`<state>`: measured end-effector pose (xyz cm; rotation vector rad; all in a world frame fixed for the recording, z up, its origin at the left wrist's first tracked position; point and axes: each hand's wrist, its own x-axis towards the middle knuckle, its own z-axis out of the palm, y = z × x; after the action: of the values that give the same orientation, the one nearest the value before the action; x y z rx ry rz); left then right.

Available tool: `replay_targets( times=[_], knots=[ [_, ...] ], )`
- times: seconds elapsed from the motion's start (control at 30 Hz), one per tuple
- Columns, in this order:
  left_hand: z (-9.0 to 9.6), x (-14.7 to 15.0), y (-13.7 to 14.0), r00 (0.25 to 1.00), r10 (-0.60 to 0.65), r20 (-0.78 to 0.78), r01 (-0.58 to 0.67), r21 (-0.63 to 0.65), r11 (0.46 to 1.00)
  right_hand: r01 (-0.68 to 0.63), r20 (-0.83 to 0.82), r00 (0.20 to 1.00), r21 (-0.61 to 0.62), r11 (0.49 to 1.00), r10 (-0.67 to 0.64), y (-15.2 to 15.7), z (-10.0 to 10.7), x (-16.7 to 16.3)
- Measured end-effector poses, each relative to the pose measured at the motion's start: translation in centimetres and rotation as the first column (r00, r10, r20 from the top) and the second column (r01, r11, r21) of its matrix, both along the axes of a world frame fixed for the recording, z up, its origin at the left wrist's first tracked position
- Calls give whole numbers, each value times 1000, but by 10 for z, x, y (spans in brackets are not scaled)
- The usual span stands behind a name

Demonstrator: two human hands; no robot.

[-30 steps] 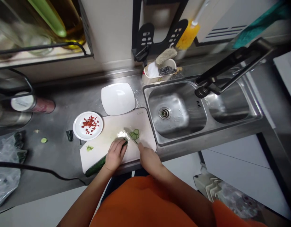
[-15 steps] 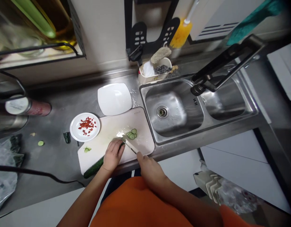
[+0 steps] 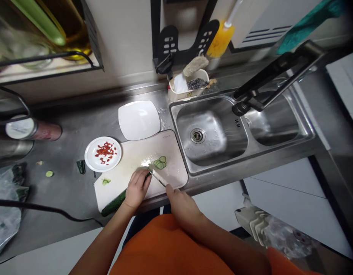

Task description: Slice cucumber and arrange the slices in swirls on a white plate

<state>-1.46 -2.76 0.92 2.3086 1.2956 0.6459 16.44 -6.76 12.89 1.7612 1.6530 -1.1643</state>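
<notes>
My left hand (image 3: 137, 188) is closed over a dark green cucumber (image 3: 113, 204), which lies along the near edge of the white cutting board (image 3: 130, 152). My right hand (image 3: 182, 204) grips a knife (image 3: 157, 177) by its handle; the handle is hidden in my fist. The blade rests at the cut end of the cucumber, close to my left fingertips. Several thin cucumber slices (image 3: 160, 163) lie just beyond the blade. Some pale green trimmings (image 3: 106, 181) sit at the board's left side.
A white plate with red berries (image 3: 103, 154) overlaps the board's left corner. Behind the board stands a white square dish (image 3: 139, 120). A steel double sink (image 3: 212, 152) with a black faucet (image 3: 262, 82) adjoins on the right. Plastic bag (image 3: 6, 214) and a dark cable (image 3: 44, 209) lie left.
Hardly anything differs. Both hands, the knife and the cucumber keep their places; the view has shifted very slightly.
</notes>
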Motion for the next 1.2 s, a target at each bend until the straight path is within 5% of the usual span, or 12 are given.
replay_targets(
  times=[1.2],
  knots=[
    [4,1,-1,999,-4,-31,3,-27,1000,48,-76,996,144,988,-38,14,-48,-21]
  ],
)
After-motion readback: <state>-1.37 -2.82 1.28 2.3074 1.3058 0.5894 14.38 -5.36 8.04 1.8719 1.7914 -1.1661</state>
